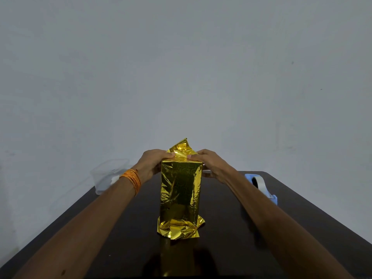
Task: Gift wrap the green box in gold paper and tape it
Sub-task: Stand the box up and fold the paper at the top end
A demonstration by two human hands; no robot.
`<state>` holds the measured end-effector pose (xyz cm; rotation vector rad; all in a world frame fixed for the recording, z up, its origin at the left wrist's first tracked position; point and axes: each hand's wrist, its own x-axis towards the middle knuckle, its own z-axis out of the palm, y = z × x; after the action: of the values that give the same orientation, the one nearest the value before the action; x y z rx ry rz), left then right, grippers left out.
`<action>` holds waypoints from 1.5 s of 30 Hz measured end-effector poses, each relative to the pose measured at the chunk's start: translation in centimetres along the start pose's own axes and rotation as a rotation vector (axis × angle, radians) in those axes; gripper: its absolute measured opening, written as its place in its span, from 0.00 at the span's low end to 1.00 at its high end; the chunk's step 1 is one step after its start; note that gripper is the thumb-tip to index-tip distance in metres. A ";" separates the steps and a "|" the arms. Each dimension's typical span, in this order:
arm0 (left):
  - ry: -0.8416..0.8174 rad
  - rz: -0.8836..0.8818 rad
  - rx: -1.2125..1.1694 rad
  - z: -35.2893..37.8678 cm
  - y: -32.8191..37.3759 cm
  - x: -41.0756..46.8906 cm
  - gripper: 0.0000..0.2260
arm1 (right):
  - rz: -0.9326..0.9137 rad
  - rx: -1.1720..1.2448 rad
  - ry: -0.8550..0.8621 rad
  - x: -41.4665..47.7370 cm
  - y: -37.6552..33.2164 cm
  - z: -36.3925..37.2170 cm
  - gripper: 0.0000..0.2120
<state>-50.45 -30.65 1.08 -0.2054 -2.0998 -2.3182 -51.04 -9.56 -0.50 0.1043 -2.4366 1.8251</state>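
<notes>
The box, fully covered in shiny gold paper, lies lengthwise on the dark table; no green shows. Loose paper sticks out crumpled at the near end and stands up in a flap at the far end. My left hand grips the far left corner, thumb on top pressing the paper down. My right hand grips the far right corner the same way, thumb on the folded paper. The fingers of both hands wrap down the sides, partly hidden behind the box.
A blue tape dispenser with a white roll sits at the table's right edge. A clear plastic container stands at the far left corner. A plain grey wall rises right behind the table.
</notes>
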 end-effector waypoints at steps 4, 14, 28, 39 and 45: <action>0.097 0.065 0.096 0.1 -0.8 0.7 0.09 | 0.001 0.007 0.009 -0.2 -0.1 0.0 0.21; -0.016 0.062 -0.011 -0.9 -2.3 0.8 0.18 | 0.005 0.006 0.016 -0.6 -0.3 -0.1 0.22; 0.113 0.119 -0.111 0.5 -3.5 -0.8 0.10 | -0.272 -0.023 0.495 -3.7 -2.1 1.0 0.15; 0.306 0.208 0.045 1.4 -3.0 -3.2 0.18 | -0.493 -0.420 0.370 -8.3 -2.4 6.8 0.13; 0.277 0.283 0.071 0.4 -1.8 -5.1 0.18 | -0.377 -0.537 0.302 -6.9 -2.1 6.2 0.33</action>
<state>-45.49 -30.47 -1.23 -0.1570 -1.8788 -1.9815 -44.17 -16.11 -1.00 0.2093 -2.3875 0.9276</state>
